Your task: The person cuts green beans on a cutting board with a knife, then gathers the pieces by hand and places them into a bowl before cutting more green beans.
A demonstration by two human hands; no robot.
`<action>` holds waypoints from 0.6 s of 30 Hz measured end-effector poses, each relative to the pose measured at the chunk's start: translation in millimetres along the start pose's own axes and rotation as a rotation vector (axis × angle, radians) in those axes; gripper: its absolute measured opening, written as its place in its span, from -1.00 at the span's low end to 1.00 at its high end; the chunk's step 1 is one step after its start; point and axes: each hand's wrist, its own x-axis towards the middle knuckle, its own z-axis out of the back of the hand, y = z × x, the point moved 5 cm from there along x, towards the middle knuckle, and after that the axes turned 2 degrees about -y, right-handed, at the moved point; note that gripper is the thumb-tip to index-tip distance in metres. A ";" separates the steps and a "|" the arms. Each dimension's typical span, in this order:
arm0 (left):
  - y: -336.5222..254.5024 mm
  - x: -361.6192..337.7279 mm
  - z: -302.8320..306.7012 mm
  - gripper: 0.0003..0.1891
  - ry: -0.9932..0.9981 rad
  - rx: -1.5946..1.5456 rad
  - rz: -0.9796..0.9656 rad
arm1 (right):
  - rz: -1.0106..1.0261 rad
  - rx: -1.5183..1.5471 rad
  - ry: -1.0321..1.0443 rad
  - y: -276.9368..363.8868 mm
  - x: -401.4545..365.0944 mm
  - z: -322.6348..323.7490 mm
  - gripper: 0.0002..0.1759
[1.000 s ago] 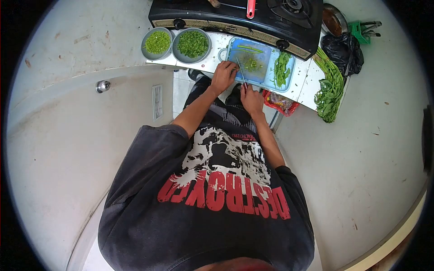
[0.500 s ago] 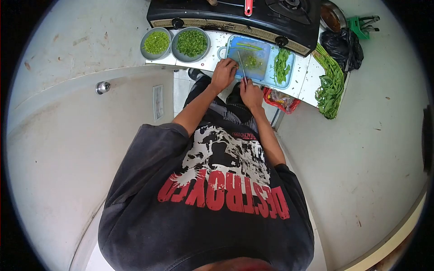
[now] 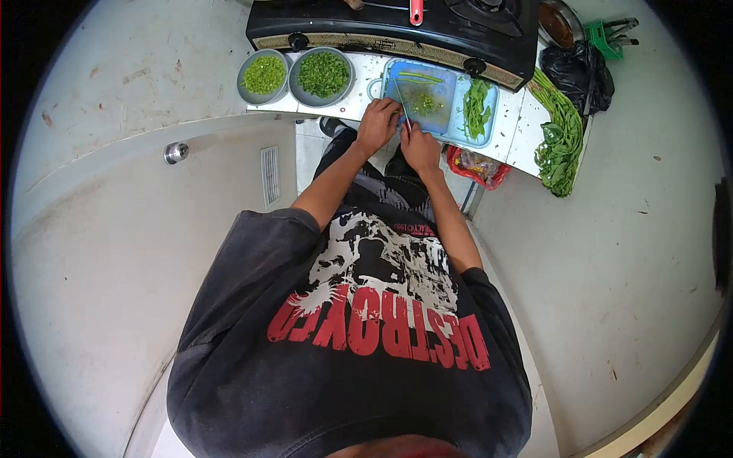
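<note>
My right hand (image 3: 420, 149) is closed round the handle of a knife (image 3: 402, 99). Its thin blade points up and to the left over the left half of a blue cutting board (image 3: 455, 98). Close to the blade, at the board's near-left edge, the fingers of my left hand (image 3: 378, 127) are curled together; whatever they pinch is hidden. Small chopped green pieces (image 3: 426, 103) lie on the board, right of the knife. Green stems (image 3: 420, 77) lie along its far side, and leafy greens (image 3: 476, 108) occupy its right section.
Two grey bowls of chopped greens, a lighter one (image 3: 264, 75) and a darker one (image 3: 323, 75), stand left of the board. A black gas stove (image 3: 359, 34) borders the back. Right are a leafy bunch (image 3: 561, 145) and a black plastic bag (image 3: 584, 80); a red bag (image 3: 477, 168) sits below.
My right hand has shifted slightly left and up, and the knife blade now tilts further left, nearer my left fingers. My left hand stays in nearly the same place.
</note>
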 end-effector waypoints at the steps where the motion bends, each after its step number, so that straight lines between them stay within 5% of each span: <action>1: 0.5 0.8 0.6 -0.85 -0.009 -0.013 0.012 | 0.005 -0.013 -0.008 -2.0 -2.7 -0.5 -0.50; 18: -1.5 0.0 1.6 -0.86 -0.043 -0.034 0.032 | 0.009 0.019 -0.015 -11.2 -21.9 1.0 -0.50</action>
